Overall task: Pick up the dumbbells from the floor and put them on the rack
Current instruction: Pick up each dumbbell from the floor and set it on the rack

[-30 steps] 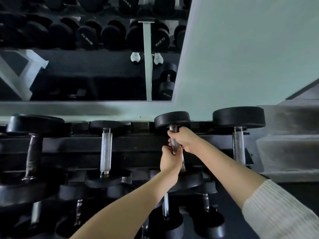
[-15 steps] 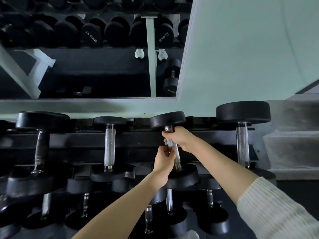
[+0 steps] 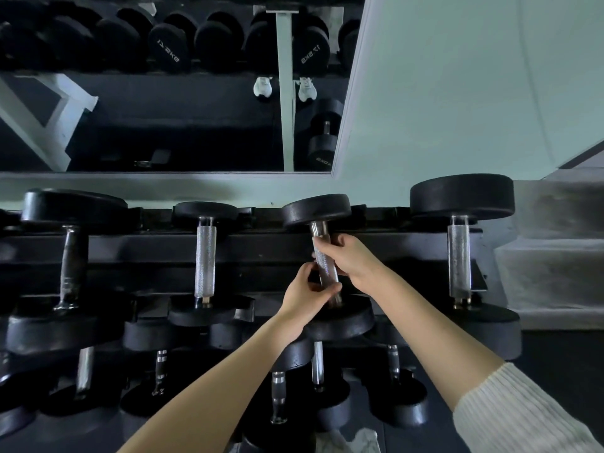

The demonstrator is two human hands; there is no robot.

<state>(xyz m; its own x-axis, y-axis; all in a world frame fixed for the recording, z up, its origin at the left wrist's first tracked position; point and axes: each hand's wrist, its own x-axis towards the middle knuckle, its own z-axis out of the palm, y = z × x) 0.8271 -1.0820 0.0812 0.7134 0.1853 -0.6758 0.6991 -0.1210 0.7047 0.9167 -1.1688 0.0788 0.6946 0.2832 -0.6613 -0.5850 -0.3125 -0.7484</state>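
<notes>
Both hands on dumbbell (image 3: pixel 323 266) handle, top tier of rack (image 3: pixel 261 246). Right hand (image 3: pixel 351 261) wrapped above, left hand (image 3: pixel 302 294) pinching below. Handle sits skewed; risk: near head slips off rail, traps fingers.

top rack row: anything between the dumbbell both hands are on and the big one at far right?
Nothing: head view shows only bare rack rail between held dumbbell and far-right dumbbell.

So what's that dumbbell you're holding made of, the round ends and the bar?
The dumbbell's round ends look like matte black rubber: dull, no glare. Its bar looks like shiny metal, probably steel, silvery with a rough crosshatched grip. Both the left hand and right hand hold it.
</notes>
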